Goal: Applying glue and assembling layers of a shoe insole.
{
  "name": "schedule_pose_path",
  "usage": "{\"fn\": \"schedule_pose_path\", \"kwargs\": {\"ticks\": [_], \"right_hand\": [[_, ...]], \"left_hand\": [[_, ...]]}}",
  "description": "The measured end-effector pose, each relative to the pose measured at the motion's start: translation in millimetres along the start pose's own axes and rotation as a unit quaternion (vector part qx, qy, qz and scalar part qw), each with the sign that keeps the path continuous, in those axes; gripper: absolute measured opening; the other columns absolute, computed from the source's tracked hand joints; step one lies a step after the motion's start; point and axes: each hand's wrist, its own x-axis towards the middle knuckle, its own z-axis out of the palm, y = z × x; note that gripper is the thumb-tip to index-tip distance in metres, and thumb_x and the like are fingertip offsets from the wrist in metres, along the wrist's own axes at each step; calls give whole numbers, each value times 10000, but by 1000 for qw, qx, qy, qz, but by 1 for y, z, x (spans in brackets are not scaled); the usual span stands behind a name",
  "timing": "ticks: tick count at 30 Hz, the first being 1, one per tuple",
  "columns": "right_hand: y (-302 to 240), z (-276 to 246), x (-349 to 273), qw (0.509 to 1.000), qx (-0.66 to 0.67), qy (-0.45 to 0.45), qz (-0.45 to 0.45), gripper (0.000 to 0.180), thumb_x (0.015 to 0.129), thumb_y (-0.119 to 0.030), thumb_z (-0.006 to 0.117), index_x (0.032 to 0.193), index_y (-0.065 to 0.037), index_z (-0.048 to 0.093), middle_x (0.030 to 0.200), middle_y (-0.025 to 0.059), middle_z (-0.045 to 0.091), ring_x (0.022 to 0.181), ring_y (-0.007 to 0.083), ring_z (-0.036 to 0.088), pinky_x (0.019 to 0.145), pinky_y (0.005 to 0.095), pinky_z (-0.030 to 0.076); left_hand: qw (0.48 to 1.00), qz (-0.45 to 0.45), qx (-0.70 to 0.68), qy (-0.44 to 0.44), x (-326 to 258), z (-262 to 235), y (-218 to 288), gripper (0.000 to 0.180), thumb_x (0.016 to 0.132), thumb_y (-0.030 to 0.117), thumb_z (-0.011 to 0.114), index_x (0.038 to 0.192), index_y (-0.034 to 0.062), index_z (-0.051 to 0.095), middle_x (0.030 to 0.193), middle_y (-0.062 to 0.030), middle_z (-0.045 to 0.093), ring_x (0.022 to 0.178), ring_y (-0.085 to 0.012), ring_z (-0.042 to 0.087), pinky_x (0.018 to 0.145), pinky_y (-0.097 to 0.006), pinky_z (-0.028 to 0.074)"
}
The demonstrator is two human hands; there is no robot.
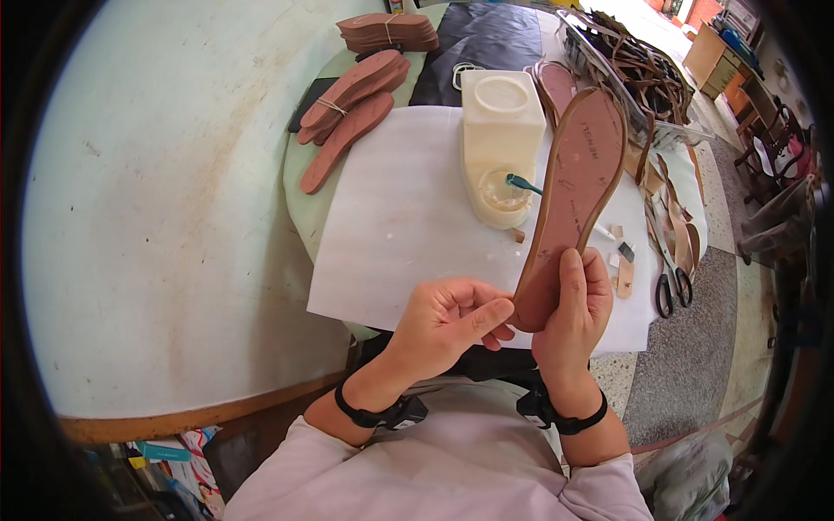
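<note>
Upright in front of me is a reddish-brown shoe insole [573,174] with a darker brown rim along its edge. My right hand [575,304] grips its heel end, thumb on the face and fingers behind. At the left side of the heel, the thumb and forefinger of my left hand [456,319] close on the rim; the exact contact is partly hidden. Behind the insole stands a cream plastic container [502,130] with an open round well. A teal-handled brush [524,183] rests in that well, its other end hidden by the insole.
A white sheet [391,217] covers the work surface. Bundled insoles [356,95] lie at the far left, and more insoles [554,82] behind the container. Black-handled scissors [673,282] and leather scraps [625,278] lie at right. A clear bin [599,65] holds brown strips.
</note>
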Motion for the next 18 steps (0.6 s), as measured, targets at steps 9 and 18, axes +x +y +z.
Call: {"fn": "schedule_pose_path", "kwargs": {"ticks": [9, 18], "right_hand": [[-7, -7, -6, 997, 11, -69, 37, 193, 1056, -137, 586, 896, -30, 594, 796, -57, 565, 714, 8, 425, 604, 185, 360], [-3, -19, -13, 983, -104, -151, 16, 124, 1019, -63, 602, 926, 12, 634, 760, -46, 565, 704, 31, 439, 604, 208, 379]], "left_hand": [[993, 39, 105, 31, -5, -1, 0, 103, 961, 34, 698, 977, -68, 712, 842, -119, 736, 728, -161, 735, 646, -270, 617], [992, -15, 121, -38, -10, -15, -1, 183, 930, 28, 737, 1086, -58, 694, 959, -86, 731, 859, -131, 707, 761, -267, 590]]}}
